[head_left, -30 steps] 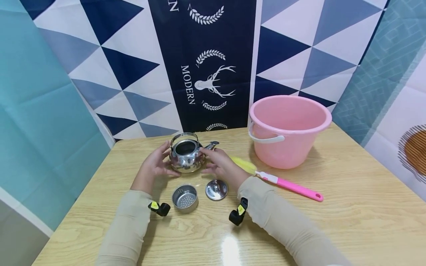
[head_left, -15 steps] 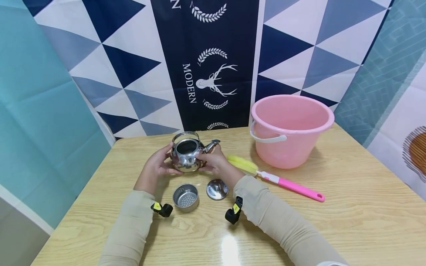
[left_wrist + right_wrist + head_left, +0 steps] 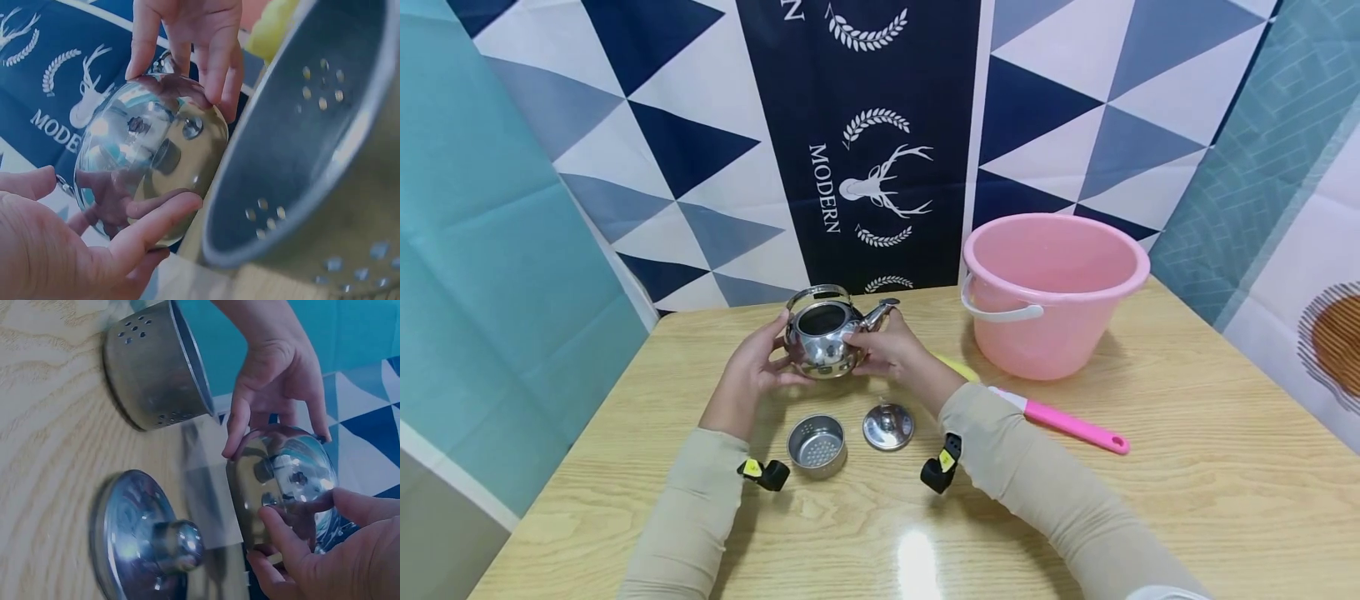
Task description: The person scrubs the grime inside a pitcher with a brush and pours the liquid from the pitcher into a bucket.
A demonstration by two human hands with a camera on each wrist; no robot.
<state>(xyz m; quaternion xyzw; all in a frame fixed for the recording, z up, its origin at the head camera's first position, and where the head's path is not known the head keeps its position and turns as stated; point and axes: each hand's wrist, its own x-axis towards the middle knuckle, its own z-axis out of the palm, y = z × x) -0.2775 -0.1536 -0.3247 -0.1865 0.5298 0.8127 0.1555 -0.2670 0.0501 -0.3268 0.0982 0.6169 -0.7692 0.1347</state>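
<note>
A shiny steel teapot [image 3: 823,354], lidless, is held between both hands just above the table at the back. Its mouth faces up, its hoop handle stands over it and its spout points right. My left hand [image 3: 751,362] grips its left side, thumb near the rim and fingers under the belly. On the right side, below the spout, my right hand [image 3: 898,348] grips it with the thumb on the front. In the left wrist view the teapot [image 3: 156,150] shows between both hands. A perforated steel strainer basket [image 3: 817,450] and a knobbed lid [image 3: 888,428] lie nearer.
A pink bucket [image 3: 1037,342] with a white handle stands at the back right. Before it lies a brush with a pink handle [image 3: 1075,427], its yellow head partly hidden by my right arm. A patterned cloth [image 3: 880,192] hangs behind the table.
My right hand has closed in on the teapot's right side. Both hands have raised the teapot slightly and moved it a little away from me. The strainer basket and lid stay in place.
</note>
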